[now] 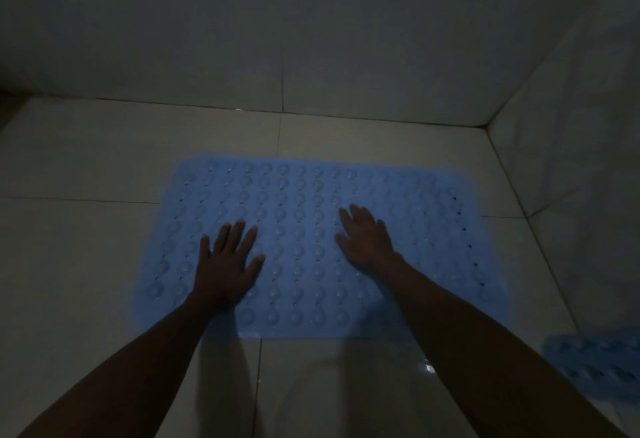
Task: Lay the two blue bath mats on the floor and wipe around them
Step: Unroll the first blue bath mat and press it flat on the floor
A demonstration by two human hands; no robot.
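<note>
- The tiled floor (104, 167) fills the lower part of the dim view, pale and glossy, with dark grout lines crossing it and a small bright glint near the bottom centre.
- Tiled walls (311, 39) rise behind and to the right, meeting the floor in a corner at the upper right.
- The first blue bath mat (304, 202) lies flat on the floor in the middle of the view, its long side running left to right, well short of the back wall and near the right wall. Rows of round raised bumps cover it, and a line of small dark holes runs along its right edge.
- The second blue bath mat (595, 365) shows only as a corner at the lower right edge, apart from the first mat; whether it lies flat or leans on the wall cannot be told.
- Two bare forearms reach in from the bottom edge toward the first mat.
- The left hand (227, 264) rests palm down on the left half of the first mat, fingers (235, 233) spread and straight, gripping nothing.
- The right hand (367, 240) rests palm down near the mat's centre, fingers (360, 217) extended and slightly apart, also holding nothing.
</note>
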